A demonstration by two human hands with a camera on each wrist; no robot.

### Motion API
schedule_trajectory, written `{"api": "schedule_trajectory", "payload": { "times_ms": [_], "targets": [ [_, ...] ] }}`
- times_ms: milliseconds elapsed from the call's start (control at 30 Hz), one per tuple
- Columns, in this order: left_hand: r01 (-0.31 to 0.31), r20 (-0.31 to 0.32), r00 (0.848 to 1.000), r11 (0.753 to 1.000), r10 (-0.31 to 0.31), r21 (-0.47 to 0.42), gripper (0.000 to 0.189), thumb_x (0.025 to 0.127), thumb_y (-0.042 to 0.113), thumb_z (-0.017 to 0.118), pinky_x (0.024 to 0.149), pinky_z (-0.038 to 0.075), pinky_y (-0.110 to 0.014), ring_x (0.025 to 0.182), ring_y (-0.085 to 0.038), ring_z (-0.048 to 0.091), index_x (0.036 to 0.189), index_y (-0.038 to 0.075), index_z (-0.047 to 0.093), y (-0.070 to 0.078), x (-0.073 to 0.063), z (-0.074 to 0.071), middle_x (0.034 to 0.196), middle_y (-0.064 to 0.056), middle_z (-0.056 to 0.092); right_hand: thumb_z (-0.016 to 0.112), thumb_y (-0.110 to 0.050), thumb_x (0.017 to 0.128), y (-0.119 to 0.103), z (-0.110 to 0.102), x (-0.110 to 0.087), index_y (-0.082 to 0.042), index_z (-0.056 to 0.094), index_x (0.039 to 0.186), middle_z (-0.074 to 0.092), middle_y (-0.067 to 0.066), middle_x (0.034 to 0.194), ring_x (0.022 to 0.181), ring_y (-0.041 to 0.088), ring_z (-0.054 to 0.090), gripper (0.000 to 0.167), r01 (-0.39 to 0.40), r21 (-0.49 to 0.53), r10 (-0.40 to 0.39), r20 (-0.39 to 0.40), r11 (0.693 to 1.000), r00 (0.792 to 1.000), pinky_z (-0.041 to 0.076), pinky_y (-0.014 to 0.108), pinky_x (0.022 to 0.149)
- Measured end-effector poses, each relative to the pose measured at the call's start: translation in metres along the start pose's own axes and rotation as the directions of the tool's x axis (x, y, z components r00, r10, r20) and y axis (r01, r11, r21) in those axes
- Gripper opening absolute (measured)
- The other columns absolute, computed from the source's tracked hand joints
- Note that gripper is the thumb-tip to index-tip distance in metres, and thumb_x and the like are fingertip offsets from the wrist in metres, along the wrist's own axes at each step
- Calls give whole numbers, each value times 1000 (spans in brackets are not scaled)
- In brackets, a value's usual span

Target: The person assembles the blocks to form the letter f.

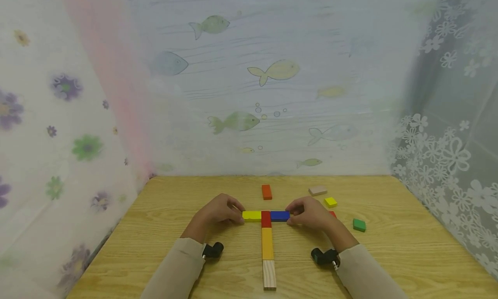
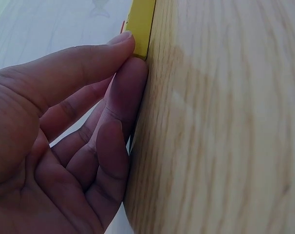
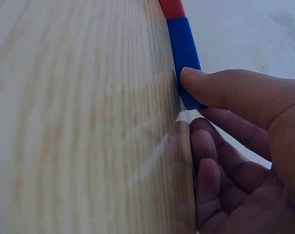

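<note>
Wooden blocks form a T shape on the table. Its crossbar has a yellow block [image 1: 251,216] on the left, a red block [image 1: 266,219] in the middle and a blue block [image 1: 280,216] on the right. An orange-yellow block [image 1: 267,243] and a plain wood block [image 1: 269,274] make the stem. My left hand [image 1: 222,211] pinches the outer end of the yellow block, thumb on the near side. At the opposite end, my right hand [image 1: 310,213] pinches the blue block, its thumb [image 3: 198,80] against the near face. The blue block touches the red one.
Behind the T lies an orange-red block [image 1: 266,192]. To the right are a plain wood block [image 1: 317,190], a small yellow block [image 1: 330,202] and a green block [image 1: 359,225]. Another red block [image 1: 333,214] is partly hidden by my right hand. Patterned curtains surround the table.
</note>
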State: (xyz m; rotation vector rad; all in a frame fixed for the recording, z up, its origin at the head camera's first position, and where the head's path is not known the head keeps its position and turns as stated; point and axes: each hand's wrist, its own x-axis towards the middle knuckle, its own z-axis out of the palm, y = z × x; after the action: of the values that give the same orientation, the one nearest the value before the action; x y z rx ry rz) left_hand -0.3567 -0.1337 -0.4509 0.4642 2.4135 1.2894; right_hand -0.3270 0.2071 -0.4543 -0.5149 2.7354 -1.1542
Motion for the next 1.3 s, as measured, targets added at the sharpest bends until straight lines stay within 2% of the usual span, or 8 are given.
{"api": "schedule_trajectory", "payload": {
  "times_ms": [400,633,800,933,1167,1300],
  "targets": [
    [-9,-6,1000,1000,9,-8,35,82,13,88,71,60,-33,76,-18,74,114,5,77,1,-1,0,94,-6,79,88,-23,83,-2,-2,0,-10,77,114,72,0,103,93,16,62,35,-6,5,6,10,1000,1000,53,35,83],
    [-7,-6,1000,1000,7,-2,33,83,14,87,72,60,-33,76,-17,74,114,6,78,1,-1,0,93,-5,78,83,-28,89,-4,-4,6,-10,76,117,72,1,104,97,18,67,35,-2,-3,2,6,1000,1000,57,38,87],
    [-9,0,1000,1000,9,-2,32,83,15,87,72,60,-33,76,-18,73,113,7,78,0,-1,0,92,-4,78,80,-27,92,-8,-6,18,-11,76,118,72,0,106,100,20,68,31,-19,-15,19,-28,1000,999,58,41,89],
    [-10,8,1000,1000,10,-12,33,84,14,86,72,60,-34,76,-18,74,115,5,77,1,-2,-1,91,-6,79,79,-25,92,-14,-8,29,-11,75,121,72,0,105,97,19,67,32,-17,-55,15,-39,998,999,58,39,85],
    [-12,7,1000,1000,12,-2,33,84,14,87,72,60,-33,77,-17,73,115,6,77,1,-2,0,91,-5,79,79,-24,93,-26,-9,52,-14,74,128,74,4,104,94,19,68,37,20,-131,-20,3,991,1000,58,42,86],
    [-11,4,1000,1000,11,1,33,84,15,87,72,60,-33,77,-17,73,114,6,77,0,-1,0,92,-5,79,77,-24,95,-29,-3,63,-18,70,136,75,6,108,95,19,68,42,10,-162,-5,33,987,999,58,43,90]
  ]
}}
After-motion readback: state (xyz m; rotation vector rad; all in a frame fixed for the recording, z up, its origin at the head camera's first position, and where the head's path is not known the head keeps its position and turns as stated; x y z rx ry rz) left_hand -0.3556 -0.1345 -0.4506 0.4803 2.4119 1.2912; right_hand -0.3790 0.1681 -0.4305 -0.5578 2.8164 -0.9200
